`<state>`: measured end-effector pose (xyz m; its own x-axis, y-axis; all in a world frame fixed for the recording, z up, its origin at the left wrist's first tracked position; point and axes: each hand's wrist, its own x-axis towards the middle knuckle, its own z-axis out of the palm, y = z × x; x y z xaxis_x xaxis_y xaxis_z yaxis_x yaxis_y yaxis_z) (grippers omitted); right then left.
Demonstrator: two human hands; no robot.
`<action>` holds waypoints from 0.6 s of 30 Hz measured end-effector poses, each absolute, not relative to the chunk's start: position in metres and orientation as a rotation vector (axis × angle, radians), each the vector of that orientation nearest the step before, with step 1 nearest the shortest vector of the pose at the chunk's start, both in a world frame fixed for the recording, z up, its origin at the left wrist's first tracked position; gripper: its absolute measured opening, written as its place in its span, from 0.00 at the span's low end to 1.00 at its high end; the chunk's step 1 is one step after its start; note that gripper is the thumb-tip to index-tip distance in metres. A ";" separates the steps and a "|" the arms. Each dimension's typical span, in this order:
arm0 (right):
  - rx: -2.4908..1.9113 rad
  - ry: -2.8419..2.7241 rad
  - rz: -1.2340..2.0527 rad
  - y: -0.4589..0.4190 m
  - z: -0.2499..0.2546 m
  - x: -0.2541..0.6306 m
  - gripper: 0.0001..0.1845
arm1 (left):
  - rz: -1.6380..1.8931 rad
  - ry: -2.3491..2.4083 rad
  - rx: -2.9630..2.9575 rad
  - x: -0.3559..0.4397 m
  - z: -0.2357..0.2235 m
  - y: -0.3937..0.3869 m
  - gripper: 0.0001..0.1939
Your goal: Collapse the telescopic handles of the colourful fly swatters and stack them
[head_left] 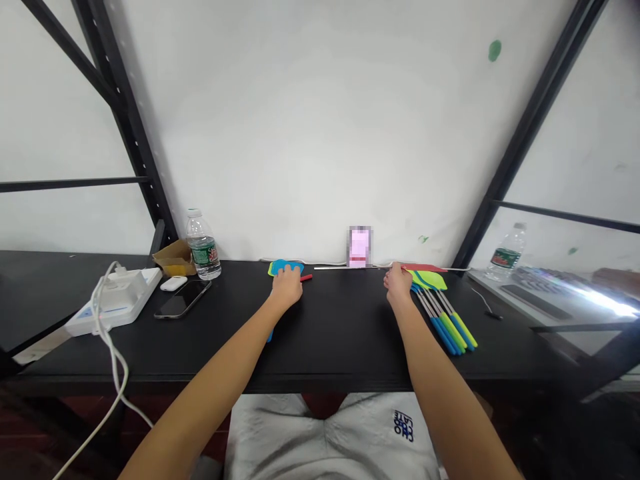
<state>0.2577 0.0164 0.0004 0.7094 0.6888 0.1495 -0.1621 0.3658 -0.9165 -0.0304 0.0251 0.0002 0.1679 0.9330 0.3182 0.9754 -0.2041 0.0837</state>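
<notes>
My left hand lies with curled fingers on a blue and yellow fly swatter head at the back of the black table. A short red handle sticks out from under its fingers. A thin metal rod runs right from there to a red swatter head. My right hand is closed with its fingertips at that rod, just left of a pile of fly swatters with green and blue handles. A blue handle tip shows beneath my left forearm.
At the left stand a water bottle, a small cardboard box, a dark phone, a white earbud case and a white power strip with its cable. A blurred card leans on the wall. A second bottle and a keyboard sit right.
</notes>
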 end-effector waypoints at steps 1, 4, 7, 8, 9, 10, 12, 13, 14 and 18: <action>-1.070 -0.572 0.580 0.017 0.000 0.258 0.16 | -0.412 -1.913 -2.287 -0.031 0.000 0.026 0.16; -1.077 -0.568 0.573 0.018 -0.002 0.259 0.16 | -0.335 -1.921 -2.320 -0.032 -0.004 0.030 0.17; -1.085 -0.564 0.573 0.018 -0.001 0.259 0.16 | -0.337 -1.864 -2.386 -0.032 -0.007 0.033 0.15; -1.085 -0.557 0.575 0.017 0.000 0.259 0.16 | -0.345 -1.850 -2.401 -0.032 -0.008 0.033 0.15; -1.083 -0.547 0.580 0.017 0.000 0.259 0.16 | -0.351 -1.842 -2.412 -0.032 -0.008 0.033 0.15; -1.081 -0.535 0.586 0.016 0.001 0.258 0.16 | -0.353 -1.840 -2.421 -0.031 -0.008 0.031 0.15; -1.079 -0.517 0.592 0.016 0.002 0.258 0.16 | -0.343 -1.847 -2.434 -0.029 -0.005 0.028 0.15; -1.082 -0.512 0.588 0.015 0.002 0.257 0.16 | -0.333 -1.853 -2.440 -0.028 -0.003 0.025 0.15; -1.088 -0.511 0.581 0.015 0.003 0.257 0.16 | -0.318 -1.855 -2.443 -0.027 -0.001 0.022 0.15; -1.104 -0.520 0.562 0.016 0.002 0.257 0.16 | -0.253 -1.870 -2.450 -0.023 0.006 0.015 0.14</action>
